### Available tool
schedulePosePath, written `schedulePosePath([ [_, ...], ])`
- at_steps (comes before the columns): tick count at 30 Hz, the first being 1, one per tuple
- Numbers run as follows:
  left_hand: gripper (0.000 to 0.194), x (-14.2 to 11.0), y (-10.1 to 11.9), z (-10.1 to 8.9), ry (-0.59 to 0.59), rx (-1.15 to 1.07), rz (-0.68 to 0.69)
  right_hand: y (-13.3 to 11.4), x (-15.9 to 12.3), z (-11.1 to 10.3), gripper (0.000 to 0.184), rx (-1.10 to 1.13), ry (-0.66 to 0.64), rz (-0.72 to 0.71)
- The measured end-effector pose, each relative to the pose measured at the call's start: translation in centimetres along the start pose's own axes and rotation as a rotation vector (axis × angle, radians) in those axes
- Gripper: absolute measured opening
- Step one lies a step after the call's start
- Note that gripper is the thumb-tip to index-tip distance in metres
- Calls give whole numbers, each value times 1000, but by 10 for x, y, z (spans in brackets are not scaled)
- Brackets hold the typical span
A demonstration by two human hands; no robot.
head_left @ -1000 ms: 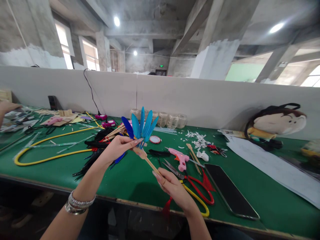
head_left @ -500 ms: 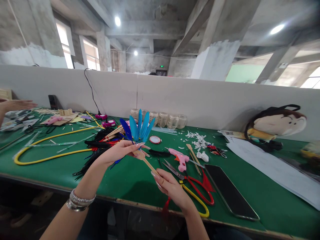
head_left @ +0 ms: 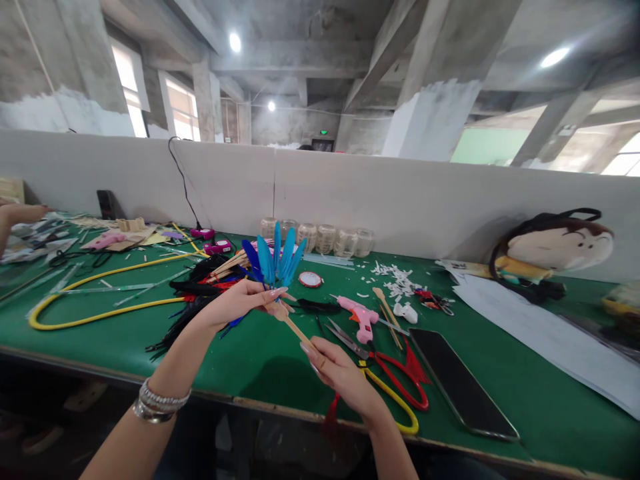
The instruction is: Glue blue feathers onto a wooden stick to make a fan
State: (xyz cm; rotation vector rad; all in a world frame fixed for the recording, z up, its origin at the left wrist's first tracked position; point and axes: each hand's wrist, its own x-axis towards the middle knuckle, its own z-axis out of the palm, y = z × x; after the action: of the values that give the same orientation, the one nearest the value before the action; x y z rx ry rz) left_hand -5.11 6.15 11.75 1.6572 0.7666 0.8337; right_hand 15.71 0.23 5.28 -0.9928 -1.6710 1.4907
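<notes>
My left hand (head_left: 243, 301) is closed, pinching the lower ends of several blue feathers (head_left: 284, 259) that fan upward. The feathers, light blue with a dark blue one at the left, meet the broad head of a wooden stick (head_left: 297, 329). Whether they are fixed to it is hidden by my fingers. My right hand (head_left: 343, 375) is wrapped round the lower part of that stick, which slants between my hands above the table. Just right of my hands lie scissors with red handles (head_left: 400, 380) and a pink glue gun (head_left: 360, 317).
A black phone (head_left: 460, 383) lies on the green table (head_left: 240, 367) at the right, beside white paper (head_left: 540, 333). Black feathers (head_left: 175, 330) and a yellow tube (head_left: 100, 313) lie left. Clear jars (head_left: 326, 239) line the partition. Another person's hand (head_left: 23, 213) is far left.
The feathers and stick head have shifted slightly left and down, with both my hands keeping their grip. The other person's hand has moved left.
</notes>
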Motion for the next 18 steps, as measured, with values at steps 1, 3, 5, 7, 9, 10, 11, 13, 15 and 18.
schedulePosePath([
  [1, 32, 0, -1, -1, -4, -6, -4, 0, 0, 0, 36, 2, 1, 7],
  [3, 31, 0, -4, -2, -16, -40, -30, -1, 0, 1, 36, 8, 5, 21],
  [5, 31, -1, -7, -2, -20, -112, -62, -1, 0, 1, 36, 14, 5, 28],
  [7, 35, -3, -12, -1, -16, -214, -67, -1, 1, 1, 36, 25, 1, 25],
  [9, 37, -4, -17, 0, -35, -330, -43, 0, 1, 0, 36, 46, -4, 19],
  [10, 39, -4, -20, 1, -57, -389, -30, 0, 1, 0, 36, 59, -4, 16],
  [11, 41, -4, -22, 1, -81, -446, -17, 1, 1, 0, 36, 71, -2, 14],
  [13, 49, -3, -25, 1, -108, -549, 12, 2, 1, 0, 36, 89, 13, 12],
  [15, 57, -1, -28, -1, -63, -631, 56, 2, 0, -1, 36, 103, 27, 18],
  [18, 57, 0, -31, -7, 118, -689, 99, 1, 0, -1, 37, 119, 29, 28],
])
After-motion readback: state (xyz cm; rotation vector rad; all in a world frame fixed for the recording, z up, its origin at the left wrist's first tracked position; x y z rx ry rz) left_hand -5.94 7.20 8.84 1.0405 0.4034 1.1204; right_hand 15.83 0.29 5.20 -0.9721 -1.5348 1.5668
